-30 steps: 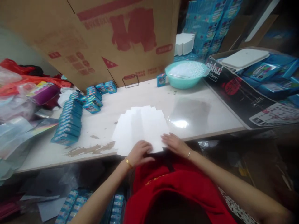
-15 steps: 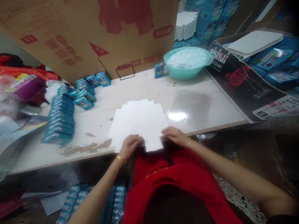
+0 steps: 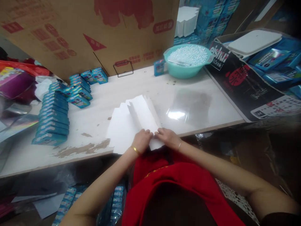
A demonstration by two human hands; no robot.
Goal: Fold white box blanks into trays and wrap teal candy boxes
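White die-cut cardboard sheets (image 3: pixel 122 125) lie spread at the table's front edge. The top white sheet (image 3: pixel 143 110) is bent up along lengthwise creases, with its side panels raised. My left hand (image 3: pixel 143 139) has its fingers closed on the near part of this sheet, left of its middle. Close beside it, my right hand (image 3: pixel 167 138) pinches the sheet's right side. The fingertips of both hands nearly meet. Some of the sheet's near end shows below the fingers.
Rows of small blue boxes (image 3: pixel 53 117) stand at left. A large carton (image 3: pixel 70 34) rises behind. A turquoise bowl (image 3: pixel 185 70) of white pellets stands at the back, beside a black printed box (image 3: pixel 244 84). Clear film (image 3: pixel 190 106) lies at right.
The top white sheet has gone from flat to folded upward along its length. My left hand has moved right and my right hand slightly left, bringing them close together.
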